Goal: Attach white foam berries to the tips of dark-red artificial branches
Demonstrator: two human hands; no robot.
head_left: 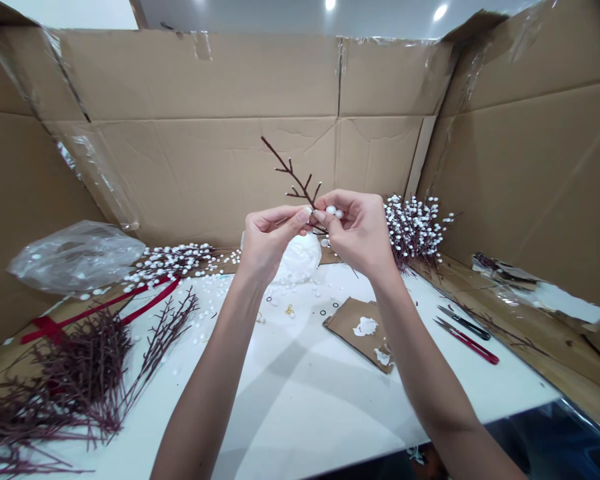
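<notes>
A thin dark-red twig (293,175) with short side shoots sticks up between my two raised hands. My left hand (267,240) is closed in a pinch on the twig's lower part. My right hand (357,230) is closed too, its fingertips holding small white foam balls (334,211) against the twig. Both hands hover above the white table (290,393), in front of the cardboard wall (205,160).
A pile of bare dark-red twigs (75,380) lies at the left, with a red ribbon (105,308) and a clear plastic bag (75,257). Finished white-beaded branches (415,227) stand at the right. A cardboard scrap with white glue (363,330), scissors (467,333) and scattered foam balls lie on the table.
</notes>
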